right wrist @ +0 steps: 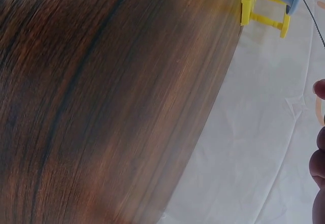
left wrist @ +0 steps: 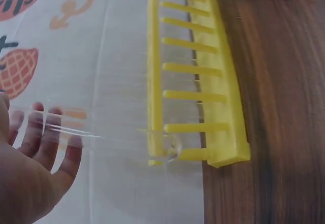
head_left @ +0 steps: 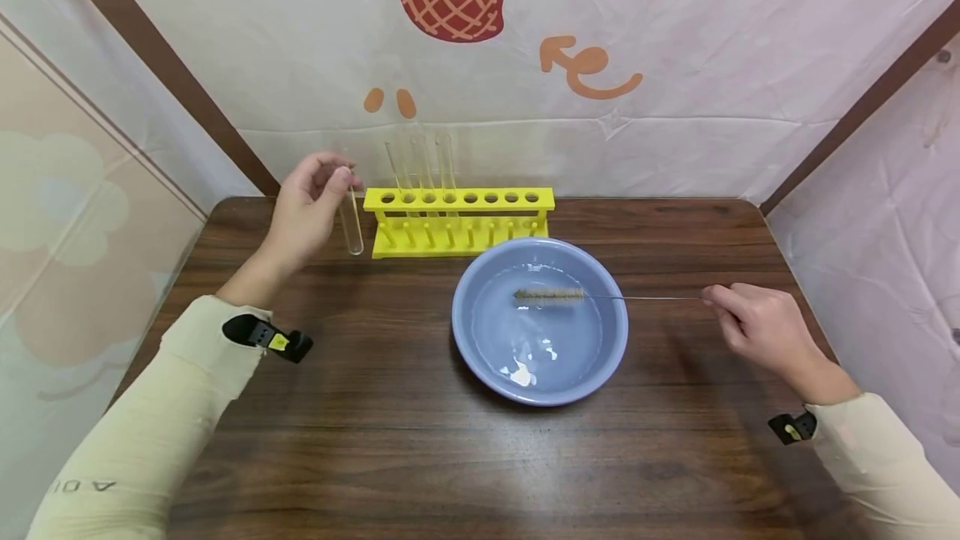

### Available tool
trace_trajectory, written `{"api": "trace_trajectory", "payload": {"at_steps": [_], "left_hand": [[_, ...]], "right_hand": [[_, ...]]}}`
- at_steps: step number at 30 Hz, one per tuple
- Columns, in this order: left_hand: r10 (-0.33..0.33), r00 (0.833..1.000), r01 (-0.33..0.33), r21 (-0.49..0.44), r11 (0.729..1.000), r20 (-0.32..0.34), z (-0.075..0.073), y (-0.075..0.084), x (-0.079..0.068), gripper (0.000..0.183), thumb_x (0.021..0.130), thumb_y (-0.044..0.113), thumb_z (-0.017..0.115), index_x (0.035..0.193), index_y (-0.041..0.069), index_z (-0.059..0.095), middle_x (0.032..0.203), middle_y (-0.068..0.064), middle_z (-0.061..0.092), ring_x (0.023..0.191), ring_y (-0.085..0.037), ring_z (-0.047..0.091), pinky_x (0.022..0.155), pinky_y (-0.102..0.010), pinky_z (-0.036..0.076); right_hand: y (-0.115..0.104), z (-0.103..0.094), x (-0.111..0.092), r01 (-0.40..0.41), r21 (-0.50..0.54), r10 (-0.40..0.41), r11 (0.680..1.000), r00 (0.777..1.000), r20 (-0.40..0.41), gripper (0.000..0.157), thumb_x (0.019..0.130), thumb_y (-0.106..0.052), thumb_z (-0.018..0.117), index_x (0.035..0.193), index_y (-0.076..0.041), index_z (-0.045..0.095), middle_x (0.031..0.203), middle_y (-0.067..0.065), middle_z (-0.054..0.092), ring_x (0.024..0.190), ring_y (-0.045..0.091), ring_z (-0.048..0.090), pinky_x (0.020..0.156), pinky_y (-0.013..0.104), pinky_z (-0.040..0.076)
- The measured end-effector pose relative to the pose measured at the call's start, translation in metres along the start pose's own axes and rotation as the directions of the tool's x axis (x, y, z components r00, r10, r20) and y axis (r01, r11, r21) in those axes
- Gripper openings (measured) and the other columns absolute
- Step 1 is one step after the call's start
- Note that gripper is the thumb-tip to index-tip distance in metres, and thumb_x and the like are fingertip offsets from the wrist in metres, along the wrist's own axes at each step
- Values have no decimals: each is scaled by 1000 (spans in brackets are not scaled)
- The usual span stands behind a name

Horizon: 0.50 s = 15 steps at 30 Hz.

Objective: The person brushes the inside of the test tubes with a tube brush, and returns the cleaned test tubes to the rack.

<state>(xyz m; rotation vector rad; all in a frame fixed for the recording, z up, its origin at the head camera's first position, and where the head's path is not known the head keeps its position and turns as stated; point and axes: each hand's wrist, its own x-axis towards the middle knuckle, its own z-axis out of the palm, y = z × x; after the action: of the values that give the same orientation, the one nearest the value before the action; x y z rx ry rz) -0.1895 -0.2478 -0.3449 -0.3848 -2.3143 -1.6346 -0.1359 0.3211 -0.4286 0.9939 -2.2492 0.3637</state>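
My left hand (head_left: 311, 198) holds a clear glass test tube (head_left: 352, 227) by its upper part, rounded end down, just left of the yellow test tube rack (head_left: 459, 200). In the left wrist view the tube (left wrist: 117, 140) passes in front of the rack's end (left wrist: 231, 155). Several other clear tubes (head_left: 422, 169) stand in the rack's left half. Over at the right, my right hand (head_left: 761, 327) pinches the thin wire handle of a test tube brush (head_left: 550, 297). Its tan bristles are over the water in a blue basin (head_left: 465, 332); whether they touch the water I cannot tell.
The brown wooden table (head_left: 360, 423) carries the rack at the back and the basin just in front of it. Behind the table hangs a white printed cloth (head_left: 712, 90), with side panels at left and right.
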Motion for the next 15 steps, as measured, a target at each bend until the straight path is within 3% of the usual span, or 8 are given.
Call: {"api": "trace_trajectory", "payload": {"at_steps": [2,7,10,15], "left_hand": [[2,999,-2,1,1000,-45,-2,0,4,18,107,16,52,122,8,61,102,4,64,99,-11,60,86,-23,47],[3,993,-4,-4,1000,-119,0,1,18,19,106,17,54,121,6,62,100,3,61,94,-13,57,79,-23,48],[-12,988,4,-49,999,-155,2,2,27,15,105,17,57,118,13,64,97,1,59,90,-13,56,77,-22,48],[-39,977,8,-146,989,-210,2,3,45,16,104,17,60,119,12,63,96,-1,58,90,-14,55,76,-23,49]], "right_hand": [[0,0,1,7,-9,-7,1000,1000,7,45,110,-32,37,83,-11,67,55,-8,40,50,-4,24,39,24,21],[2,0,1,18,-32,-17,999,999,33,47,110,-29,35,84,-10,68,55,-9,39,52,-6,22,40,23,21],[3,1,-1,12,-30,-11,999,999,45,47,110,-29,34,85,-10,68,56,-9,40,50,-4,23,40,23,22],[3,4,-2,9,-27,-8,1000,999,44,43,107,-27,35,84,-10,67,56,-9,40,48,0,27,39,25,24]]}}
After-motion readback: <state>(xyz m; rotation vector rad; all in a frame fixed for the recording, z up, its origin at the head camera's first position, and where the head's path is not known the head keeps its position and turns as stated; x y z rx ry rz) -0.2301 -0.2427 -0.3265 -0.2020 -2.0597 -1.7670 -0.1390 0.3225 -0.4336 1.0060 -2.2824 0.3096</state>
